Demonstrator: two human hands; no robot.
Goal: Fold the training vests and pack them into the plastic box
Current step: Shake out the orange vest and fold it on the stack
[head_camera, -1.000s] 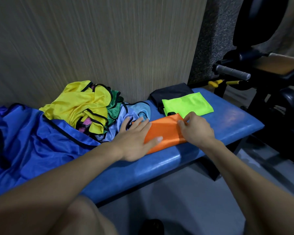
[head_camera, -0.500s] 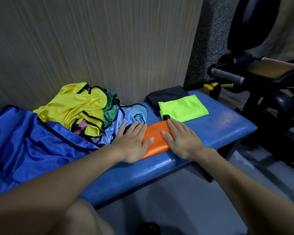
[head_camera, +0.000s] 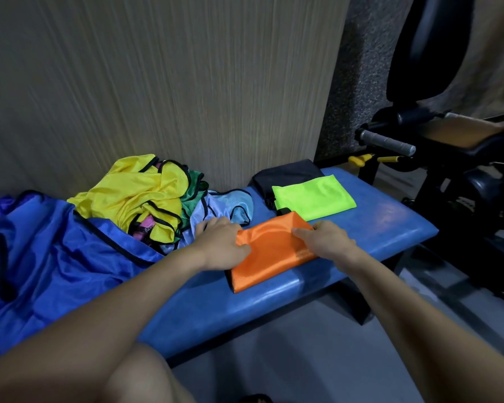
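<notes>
A folded orange vest (head_camera: 269,257) lies on the blue padded bench (head_camera: 376,228), near its front edge. My left hand (head_camera: 220,242) grips the vest's left edge with curled fingers. The right end of the vest is held by my right hand (head_camera: 328,238), and its far side bulges up a little. Behind it a folded neon green vest (head_camera: 314,196) partly covers a folded black one (head_camera: 285,175). Unfolded vests are heaped to the left: yellow (head_camera: 134,193), green (head_camera: 192,196), light blue (head_camera: 230,205) and a large blue one (head_camera: 56,251). No plastic box is in view.
A wood-grain wall (head_camera: 157,82) stands right behind the bench. Black gym equipment with a padded bar (head_camera: 387,141) and yellow knobs (head_camera: 358,159) crowds the right side. Grey floor (head_camera: 303,359) lies below the bench, and my knee (head_camera: 140,376) shows at the bottom.
Both hands pressed flat on the orange vest before; now their fingers curl round its left and right ends. The vest has moved toward the bench's front edge.
</notes>
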